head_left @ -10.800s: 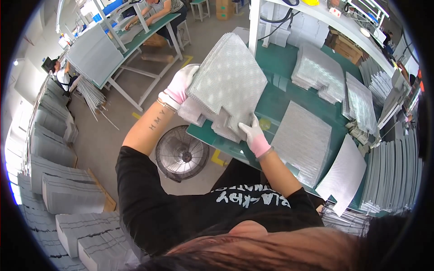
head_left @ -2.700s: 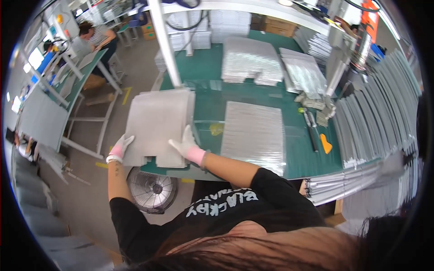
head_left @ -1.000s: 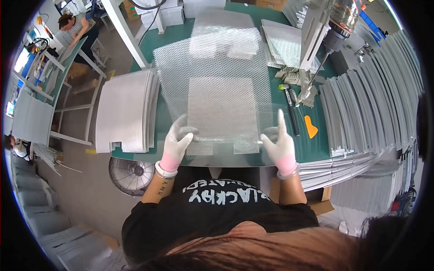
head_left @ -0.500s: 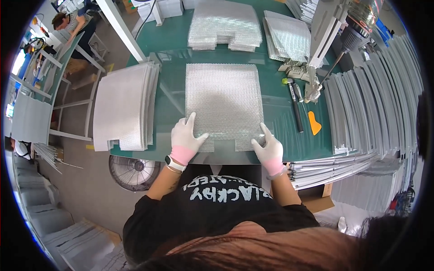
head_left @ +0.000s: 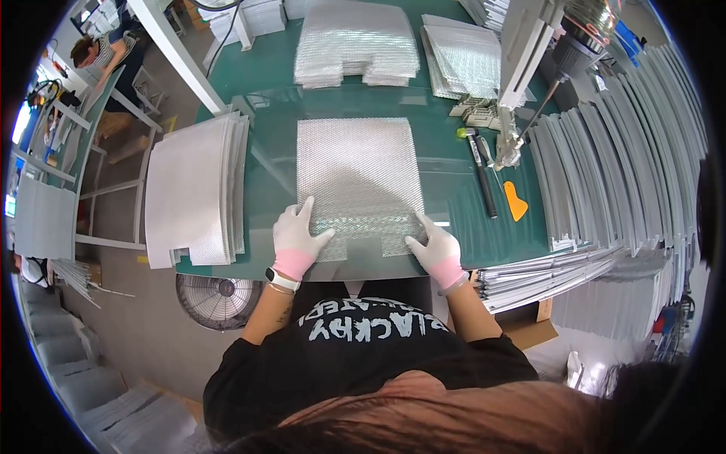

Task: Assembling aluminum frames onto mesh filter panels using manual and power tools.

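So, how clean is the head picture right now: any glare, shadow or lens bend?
Head view: a soft shadow dulls the near part of the mesh sheet, by the left hand and right hand; head view: pale reflections streak the green tabletop; head view: the fisheye bows the tabletop's front edge and blackens the picture's corners; there too, both hands look fairly sharp.

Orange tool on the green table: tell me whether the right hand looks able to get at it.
Likely yes: nothing upright stands between the right hand, at the mesh sheet, and the orange tool; only the hammer lies near the way.
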Demonstrator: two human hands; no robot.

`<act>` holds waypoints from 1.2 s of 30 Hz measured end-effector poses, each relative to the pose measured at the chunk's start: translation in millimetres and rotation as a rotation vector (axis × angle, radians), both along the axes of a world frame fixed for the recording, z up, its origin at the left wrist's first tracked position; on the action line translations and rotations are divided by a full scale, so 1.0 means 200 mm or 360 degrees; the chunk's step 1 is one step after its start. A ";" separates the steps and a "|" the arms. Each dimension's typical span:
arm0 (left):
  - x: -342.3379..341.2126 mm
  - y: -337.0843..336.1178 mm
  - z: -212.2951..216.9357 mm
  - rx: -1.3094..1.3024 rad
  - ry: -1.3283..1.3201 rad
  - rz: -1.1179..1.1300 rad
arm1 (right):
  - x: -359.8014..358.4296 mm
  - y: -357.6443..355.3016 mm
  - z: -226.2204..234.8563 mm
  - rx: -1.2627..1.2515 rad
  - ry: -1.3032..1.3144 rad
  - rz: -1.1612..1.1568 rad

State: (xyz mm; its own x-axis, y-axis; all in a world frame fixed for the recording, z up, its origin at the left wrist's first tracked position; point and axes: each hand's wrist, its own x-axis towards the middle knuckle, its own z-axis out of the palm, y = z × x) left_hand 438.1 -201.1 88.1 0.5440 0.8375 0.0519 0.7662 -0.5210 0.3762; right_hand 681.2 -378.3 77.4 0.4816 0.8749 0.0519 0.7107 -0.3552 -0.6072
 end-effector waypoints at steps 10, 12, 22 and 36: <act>0.05 0.04 0.14 -0.0218 0.0220 0.0180 | 0.35 0.12 0.22 -0.0219 0.0179 0.0254; 0.01 0.06 0.08 0.0046 0.0176 0.0075 | 0.64 0.24 0.23 -0.0075 0.0017 -0.0422; -0.09 -0.07 0.10 -0.0045 0.0447 -0.0343 | 1.42 0.36 0.03 -0.0590 -0.0559 -0.0833; -0.35 -0.70 -0.50 -0.2525 -0.1758 0.0327 | 0.22 -0.07 0.33 0.1018 0.1326 0.0351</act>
State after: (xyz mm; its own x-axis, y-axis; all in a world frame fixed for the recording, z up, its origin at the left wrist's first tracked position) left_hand 368.5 -341.7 -12.5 0.7102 0.4964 -0.4992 -0.1049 0.7758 0.6223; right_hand 724.5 -391.7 144.0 0.4117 0.8736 0.2594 -0.0035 0.2862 -0.9582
